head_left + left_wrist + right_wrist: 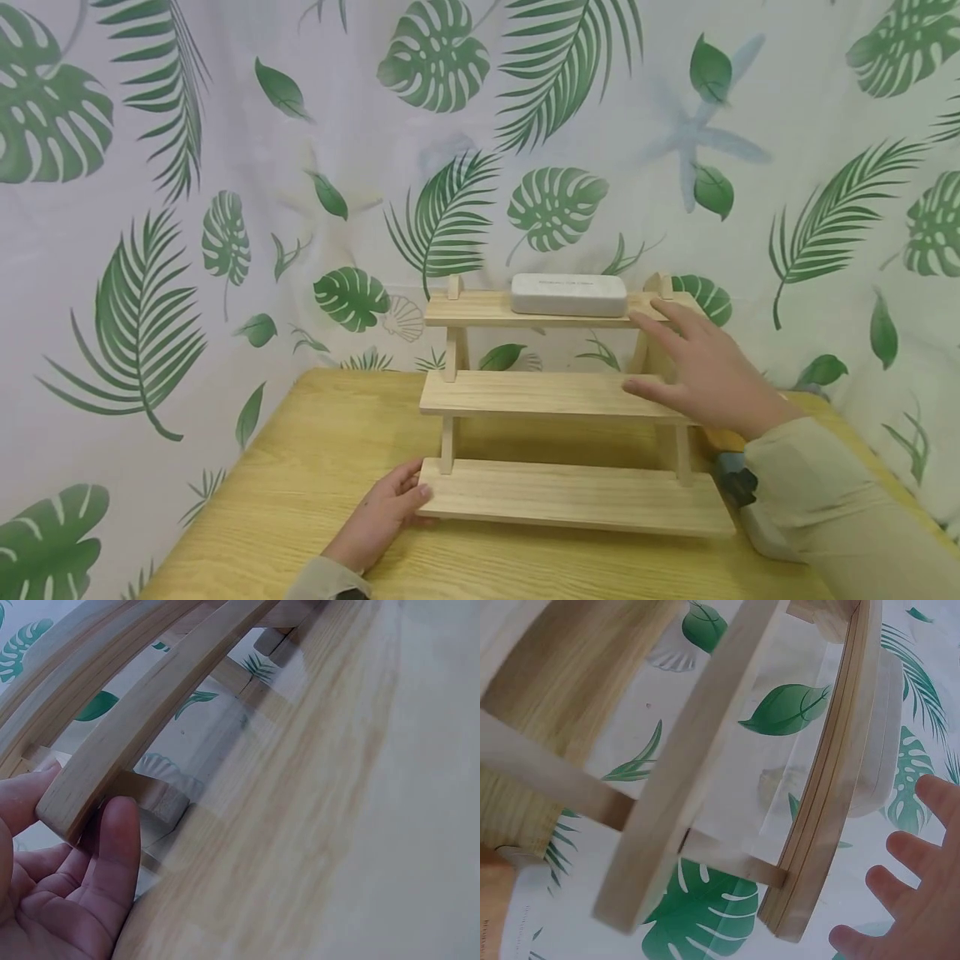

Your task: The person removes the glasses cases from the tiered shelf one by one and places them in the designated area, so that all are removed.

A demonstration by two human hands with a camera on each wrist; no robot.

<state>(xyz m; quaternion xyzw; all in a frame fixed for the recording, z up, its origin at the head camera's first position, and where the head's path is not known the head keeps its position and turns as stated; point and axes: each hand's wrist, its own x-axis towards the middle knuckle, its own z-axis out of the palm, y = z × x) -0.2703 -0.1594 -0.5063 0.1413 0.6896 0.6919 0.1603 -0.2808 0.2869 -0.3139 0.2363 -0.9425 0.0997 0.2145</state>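
Note:
A three-tier wooden display stand [558, 493] stands on the table. My left hand [382, 510] grips the left end of its bottom shelf, thumb on top; in the left wrist view the fingers [118, 840] curl under the board's end. On the top shelf lies a white oblong case [568, 297] with small lettering on its upper face. Near that shelf's right end is my right hand [708, 367], fingers spread and holding nothing. In the right wrist view its fingertips [907, 851] point toward the top shelf and the case [877, 739], with a gap between.
Right of the stand, partly hidden by my right forearm, are a blue-grey item [731, 467] and something orange [723, 440]. An orange and white box [510, 900] shows in the right wrist view. Leaf-patterned cloth [247, 167] hangs behind the wooden table [300, 467].

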